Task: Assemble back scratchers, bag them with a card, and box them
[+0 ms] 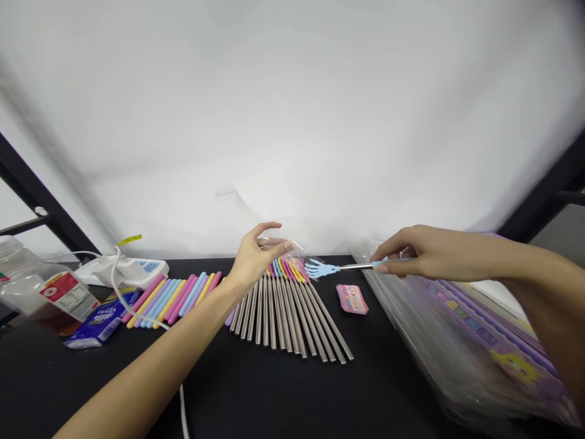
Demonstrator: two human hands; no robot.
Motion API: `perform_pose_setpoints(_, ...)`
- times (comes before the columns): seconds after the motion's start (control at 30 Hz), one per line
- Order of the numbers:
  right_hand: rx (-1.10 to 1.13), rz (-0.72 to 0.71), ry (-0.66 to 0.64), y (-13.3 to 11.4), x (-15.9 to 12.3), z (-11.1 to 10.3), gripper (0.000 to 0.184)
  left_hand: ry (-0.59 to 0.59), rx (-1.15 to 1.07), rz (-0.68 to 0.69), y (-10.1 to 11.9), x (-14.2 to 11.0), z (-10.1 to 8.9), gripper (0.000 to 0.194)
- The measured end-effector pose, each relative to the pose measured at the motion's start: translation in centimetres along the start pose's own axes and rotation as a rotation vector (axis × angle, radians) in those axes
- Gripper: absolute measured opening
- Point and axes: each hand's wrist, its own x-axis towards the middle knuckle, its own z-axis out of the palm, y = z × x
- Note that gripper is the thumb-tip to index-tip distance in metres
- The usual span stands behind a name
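My right hand (415, 250) is closed around the light blue handle of a back scratcher (356, 266). Its metal rod points left and ends in a light blue hand-shaped head. My left hand (258, 253) is raised above the back of a fanned row of metal rods (287, 317), index finger stretched out. Its thumb and other fingers seem to pinch a clear plastic bag (298, 249). Pink, blue and yellow ends (286, 268) show at the far side of the rods, partly under the plastic. A small pink card (351, 299) lies right of the rods.
Several pastel sticks (171, 300) lie at left, beside a blue packet (103, 320), a white power strip (148, 268) with a cable, and a clear bottle (27, 286). Large plastic packaging with purple printing (475, 329) covers the right side. A white wall (292, 122) stands behind the black table (274, 402).
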Motion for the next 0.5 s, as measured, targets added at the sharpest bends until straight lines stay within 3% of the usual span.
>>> perform_pose_setpoints(0.07,-0.007,0.003,-0.002,-0.2,0.3,0.1,0.045,-0.007,-0.013,-0.024,0.2,-0.2,0.2,0.059)
perform_pose_setpoints(0.33,0.034,-0.004,0.195,-1.3,0.6,0.3,0.037,-0.045,-0.158,-0.041,0.4,-0.7,1.0,0.063)
perform_pose_setpoints(0.5,0.349,-0.021,0.123,-4.0,1.7,2.1,0.035,-0.125,-0.226,-0.007,0.5,-2.0,3.3,0.057)
